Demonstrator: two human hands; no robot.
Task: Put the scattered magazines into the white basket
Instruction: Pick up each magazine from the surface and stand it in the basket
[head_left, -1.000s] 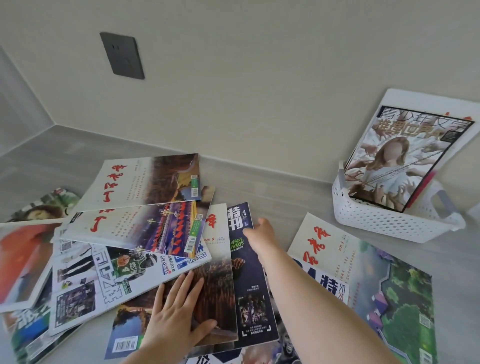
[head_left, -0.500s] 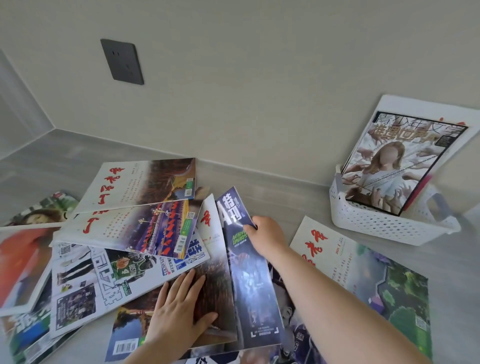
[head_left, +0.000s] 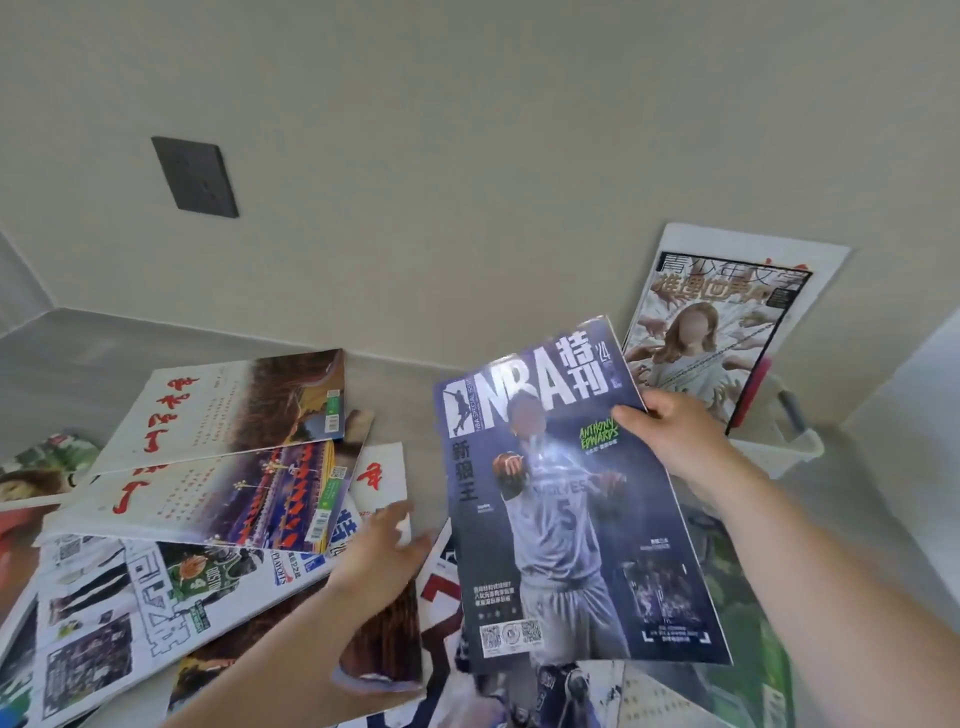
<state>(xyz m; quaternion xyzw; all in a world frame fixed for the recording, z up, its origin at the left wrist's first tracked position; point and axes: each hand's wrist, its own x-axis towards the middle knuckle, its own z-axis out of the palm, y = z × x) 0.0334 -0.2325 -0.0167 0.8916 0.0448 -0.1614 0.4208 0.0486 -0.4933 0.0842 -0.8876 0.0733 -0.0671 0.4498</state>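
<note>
My right hand (head_left: 675, 441) grips the upper right edge of a dark blue NBA magazine (head_left: 561, 519) and holds it lifted, cover facing me, above the pile. My left hand (head_left: 382, 558) hovers with fingers spread over a brown-covered magazine (head_left: 384, 649) in the scattered pile on the floor. The white basket (head_left: 779, 452) stands at the right against the wall, mostly hidden behind the lifted magazine and my arm. A magazine with a long-haired figure on its cover (head_left: 711, 332) leans upright in it.
Several magazines lie overlapped at the left: two white ones with red script (head_left: 218, 410) (head_left: 197, 499), a basketball one (head_left: 130, 613). A green-covered magazine (head_left: 743, 623) lies under my right forearm. A dark wall socket (head_left: 195, 176) is on the beige wall.
My right hand has pulled the NBA magazine out of the pile and raised it up toward the right. My left hand has lifted off the brown magazine. The camera moved closer.
</note>
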